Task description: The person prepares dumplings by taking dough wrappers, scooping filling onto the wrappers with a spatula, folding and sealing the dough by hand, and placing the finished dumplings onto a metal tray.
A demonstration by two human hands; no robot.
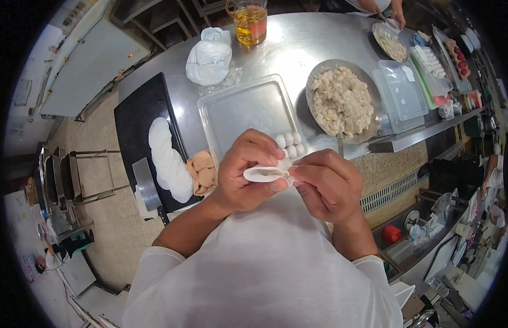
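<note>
— What did our hands have?

— We pinched a white dumpling wrapper (266,174) between them, the left hand (246,172) curled under it and the right hand (326,183) closed on its edge, just in front of the steel tray (237,109).

— And on the tray?

— We saw a few finished white dumplings (290,144) in its near right corner. Right of the tray stood the bowl of filling (341,101); left of it lay the black board (136,117) with a stack of wrappers (167,159), all on the bench (303,41).
</note>
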